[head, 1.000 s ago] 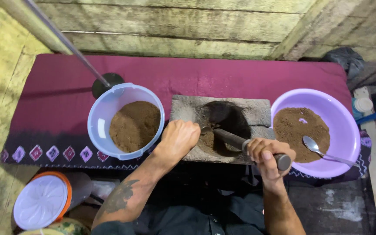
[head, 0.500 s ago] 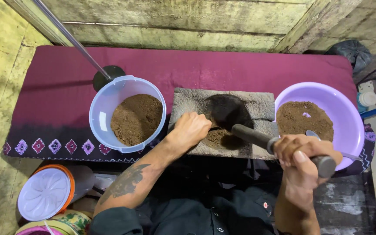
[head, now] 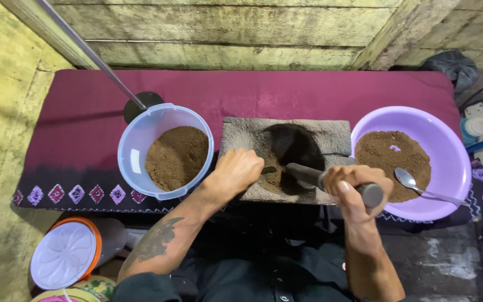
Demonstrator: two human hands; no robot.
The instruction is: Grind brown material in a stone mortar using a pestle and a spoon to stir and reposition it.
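Rustic home kitchen; plank walls (head: 225, 25); stone mortar (head: 286, 151); plastic basins (head: 166, 151).

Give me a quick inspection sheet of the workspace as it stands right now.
Surface: maroon cloth with patterned hem over a low table.
Job's things: stone mortar holding brown powder; dark pestle angled into it.
Clutter: pale blue tub and purple basin, both with brown powder; spoon in basin; white lid on the floor.
Grippers: left hand resting on mortar edge; right hand gripping pestle.
Cables: nothing seen.
Surroundings: wooden plank wall, metal rod.
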